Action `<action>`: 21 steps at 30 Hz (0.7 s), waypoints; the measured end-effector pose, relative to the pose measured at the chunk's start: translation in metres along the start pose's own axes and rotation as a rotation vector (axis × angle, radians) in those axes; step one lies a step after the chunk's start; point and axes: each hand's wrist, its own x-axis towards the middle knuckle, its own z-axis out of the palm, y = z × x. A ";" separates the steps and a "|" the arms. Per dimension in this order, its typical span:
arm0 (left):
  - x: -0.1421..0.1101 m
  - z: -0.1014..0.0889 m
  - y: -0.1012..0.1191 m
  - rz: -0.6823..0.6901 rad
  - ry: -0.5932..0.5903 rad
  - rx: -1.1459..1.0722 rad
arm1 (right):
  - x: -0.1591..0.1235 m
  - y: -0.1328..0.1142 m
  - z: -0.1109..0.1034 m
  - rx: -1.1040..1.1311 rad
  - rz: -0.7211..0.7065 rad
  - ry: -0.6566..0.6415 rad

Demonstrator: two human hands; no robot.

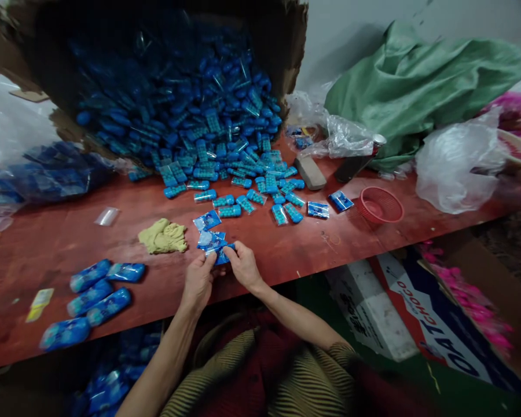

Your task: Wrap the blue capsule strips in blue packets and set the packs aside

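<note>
Between my two hands, close to the table's front edge, is a blue printed plastic sleeve (222,255). My left hand (200,279) pinches its left side, and my right hand (245,265) grips its right side with thumb and fingers. More flat blue sleeves (207,220) lie just beyond my fingers. Left of them rests a crumpled yellow-green cloth glove (163,236). Small clear containers with blue caps and blue-green pellets (230,211) are strewn farther back. Several blue-wrapped containers (109,306) lie together at the left front.
A big torn cardboard box (296,49) spills blue-capped containers onto the red table (282,255). A red plastic basket (380,205), a grey block (310,172) and a green sack (417,92) are on the right. Cartons (373,313) stand below the table edge.
</note>
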 end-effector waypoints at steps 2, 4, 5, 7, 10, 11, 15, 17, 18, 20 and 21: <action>-0.002 -0.001 -0.001 -0.020 0.003 -0.004 | -0.001 -0.001 -0.003 -0.033 -0.039 -0.016; -0.002 -0.003 -0.003 -0.041 0.013 -0.014 | 0.001 -0.004 -0.013 -0.131 -0.088 -0.082; -0.003 -0.004 -0.004 -0.060 0.007 -0.023 | 0.005 -0.007 -0.020 -0.213 -0.119 -0.116; -0.003 -0.007 -0.006 -0.116 -0.029 -0.050 | 0.018 -0.011 -0.043 -0.429 -0.176 -0.078; -0.003 -0.014 -0.007 -0.195 -0.091 -0.106 | 0.051 -0.010 -0.083 -0.851 -0.130 0.144; -0.004 -0.017 -0.007 -0.218 -0.099 -0.131 | 0.062 -0.008 -0.094 -0.976 -0.051 0.197; -0.009 -0.024 -0.004 -0.310 -0.101 -0.261 | 0.080 -0.001 -0.111 -1.223 0.092 0.142; -0.013 -0.025 -0.002 -0.358 -0.114 -0.308 | 0.077 -0.002 -0.106 -1.254 0.071 0.044; -0.014 -0.025 0.000 -0.385 -0.120 -0.322 | 0.074 -0.003 -0.102 -1.257 0.058 -0.007; -0.016 -0.024 0.001 -0.434 -0.130 -0.339 | 0.071 -0.006 -0.097 -1.239 0.034 -0.090; -0.017 -0.024 0.002 -0.455 -0.132 -0.345 | 0.070 -0.007 -0.097 -1.202 0.019 -0.125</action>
